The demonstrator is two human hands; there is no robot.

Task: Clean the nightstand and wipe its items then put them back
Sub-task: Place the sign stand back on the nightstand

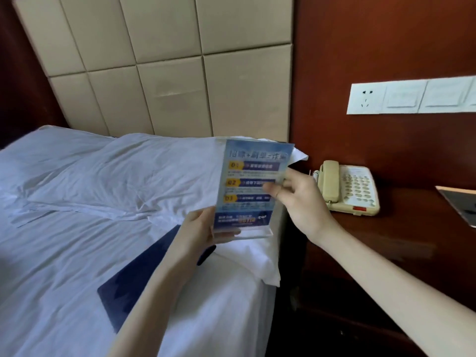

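Bed [64, 228] below, left hand [197, 229], right hand [300, 199] pinching acrylic sign [253, 173]

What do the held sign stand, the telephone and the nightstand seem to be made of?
The sign stand looks like clear glossy acrylic: see-through base and edges around a printed blue card. The telephone looks like beige moulded plastic, fairly matte. The nightstand looks like reddish-brown wood or veneer with a dull sheen; which one I cannot tell.
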